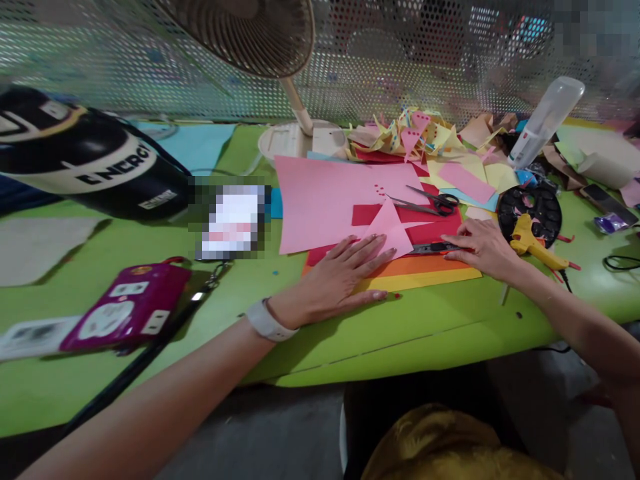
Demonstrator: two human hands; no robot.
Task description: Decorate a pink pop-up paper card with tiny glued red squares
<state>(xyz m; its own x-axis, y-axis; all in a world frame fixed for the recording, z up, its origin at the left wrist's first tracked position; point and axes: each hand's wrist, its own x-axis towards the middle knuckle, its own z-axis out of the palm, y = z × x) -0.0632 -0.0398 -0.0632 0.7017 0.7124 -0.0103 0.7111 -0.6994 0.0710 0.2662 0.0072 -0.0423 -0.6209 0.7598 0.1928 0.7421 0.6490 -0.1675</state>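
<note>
My left hand (345,277) lies flat with its fingers spread, its fingertips over a small folded piece of pink paper (393,230). To the right, the fingers of my right hand (483,247) close on the end of a dark utility knife (430,248), which lies low over the paper. Beneath both hands is a stack of coloured sheets, with red paper (435,230), orange paper (425,267) and a large pink sheet (320,200) showing. Black-handled scissors (443,203) rest on the stack just beyond the knife.
Paper scraps (415,137) pile up behind the stack, near a fan (300,133). A yellow glue gun (527,237) lies against a black palette (555,217) at right, with a clear bottle (547,123) behind. At left are a phone (233,223), a purple card holder (133,303) and a black bag (100,160).
</note>
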